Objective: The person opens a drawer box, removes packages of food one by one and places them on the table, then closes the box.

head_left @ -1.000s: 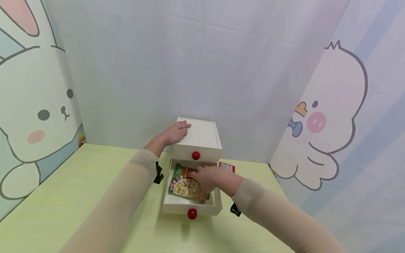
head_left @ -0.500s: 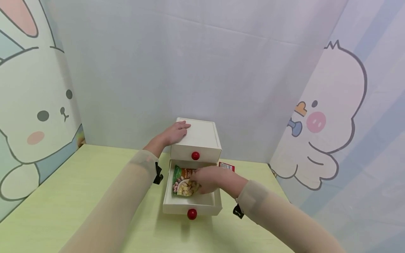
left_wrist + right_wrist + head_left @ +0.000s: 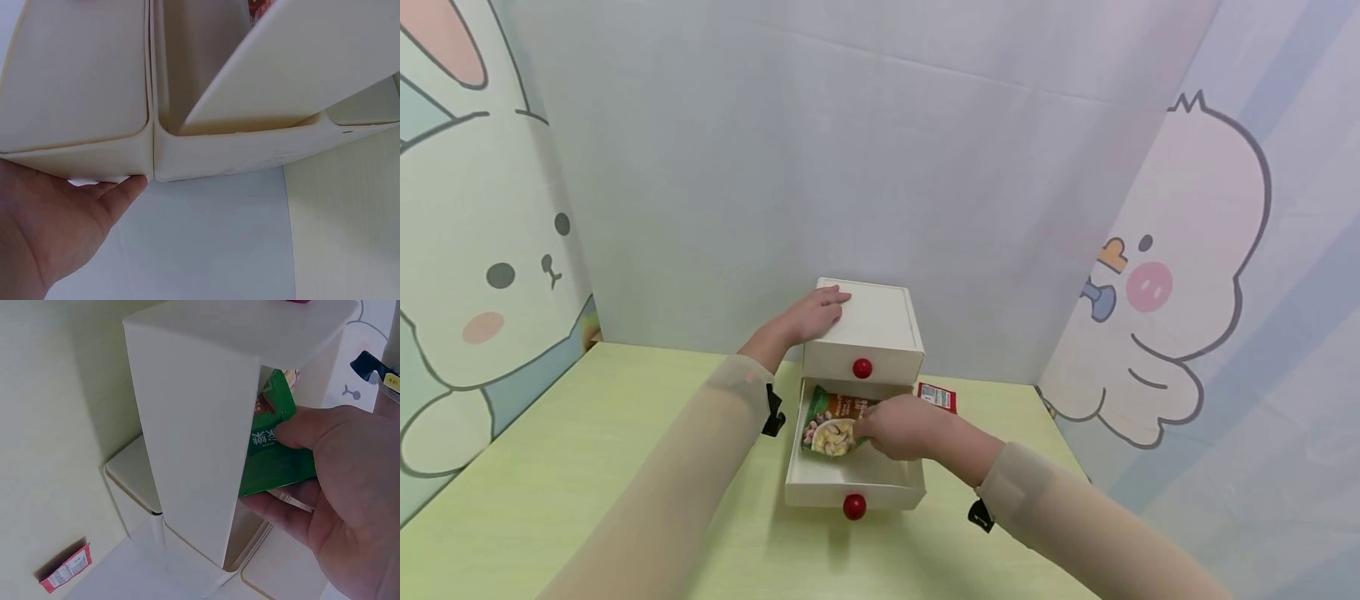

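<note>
A white two-drawer cabinet stands on the table, its lower drawer pulled out. My left hand rests on the left edge of the cabinet's top with fingers extended; in the left wrist view that hand touches the cabinet wall. Inside the open drawer, my right hand pinches the right edge of a green-and-orange food packet with a bowl pictured on it. The right wrist view shows the thumb on the packet's green back and fingers under it.
A small red-and-white packet lies on the table right of the cabinet. Red knobs mark the upper drawer, which is closed, and the lower one. A pale curtain hangs behind the table.
The right hand has gone from reaching over the packet to pinching its right edge. That edge is now raised and the packet tilts. The left hand stays on the cabinet.
</note>
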`<action>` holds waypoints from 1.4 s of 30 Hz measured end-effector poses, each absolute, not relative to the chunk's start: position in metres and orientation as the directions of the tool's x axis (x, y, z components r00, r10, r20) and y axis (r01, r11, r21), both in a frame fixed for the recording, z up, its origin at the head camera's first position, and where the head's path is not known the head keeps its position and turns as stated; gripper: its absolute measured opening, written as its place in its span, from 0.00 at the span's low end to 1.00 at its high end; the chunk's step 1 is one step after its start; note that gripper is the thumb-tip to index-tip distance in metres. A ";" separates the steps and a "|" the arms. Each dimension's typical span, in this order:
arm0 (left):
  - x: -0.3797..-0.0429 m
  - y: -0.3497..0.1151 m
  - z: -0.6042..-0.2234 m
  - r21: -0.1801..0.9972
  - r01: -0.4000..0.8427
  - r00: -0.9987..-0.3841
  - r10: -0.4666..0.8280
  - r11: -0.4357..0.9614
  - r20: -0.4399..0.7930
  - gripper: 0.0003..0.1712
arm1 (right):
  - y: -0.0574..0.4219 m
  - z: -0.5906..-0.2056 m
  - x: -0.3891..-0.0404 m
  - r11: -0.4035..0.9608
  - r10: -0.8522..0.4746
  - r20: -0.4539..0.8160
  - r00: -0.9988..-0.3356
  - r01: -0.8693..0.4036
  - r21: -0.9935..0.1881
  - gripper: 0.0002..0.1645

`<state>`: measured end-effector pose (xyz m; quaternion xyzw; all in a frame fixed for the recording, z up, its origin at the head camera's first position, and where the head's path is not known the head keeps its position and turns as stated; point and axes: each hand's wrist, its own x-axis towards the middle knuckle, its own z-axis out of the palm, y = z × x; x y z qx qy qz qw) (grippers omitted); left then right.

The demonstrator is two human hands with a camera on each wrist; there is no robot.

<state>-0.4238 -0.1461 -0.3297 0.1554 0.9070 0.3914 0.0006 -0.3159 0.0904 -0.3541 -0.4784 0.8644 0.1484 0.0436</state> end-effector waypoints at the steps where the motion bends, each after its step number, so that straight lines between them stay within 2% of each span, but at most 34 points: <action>1: -0.424 -0.146 -0.330 0.710 0.282 -0.952 0.283 0.646 0.121 0.34 | 0.091 -0.353 -0.315 0.495 -0.820 -0.202 -0.535 -0.841 0.219 0.13; 9: -0.424 -0.148 -0.331 0.704 0.273 -0.954 0.281 0.656 0.108 0.34 | 0.100 -0.339 -0.318 0.458 -0.873 -0.043 -0.486 -0.847 0.271 0.13; 15: -0.426 -0.148 -0.332 0.704 0.277 -0.952 0.284 0.654 0.111 0.35 | 0.110 -0.327 -0.319 0.421 -0.907 0.137 -0.398 -0.844 0.333 0.13; 26: -0.427 -0.149 -0.332 0.701 0.285 -0.951 0.286 0.654 0.119 0.35 | 0.126 -0.319 -0.321 0.478 -0.841 0.358 -0.406 -0.867 0.141 0.14; 42: -0.425 -0.147 -0.331 0.705 0.301 -0.946 0.296 0.643 0.134 0.36 | 0.150 -0.299 -0.309 0.490 -0.715 0.581 -0.388 -0.872 0.021 0.15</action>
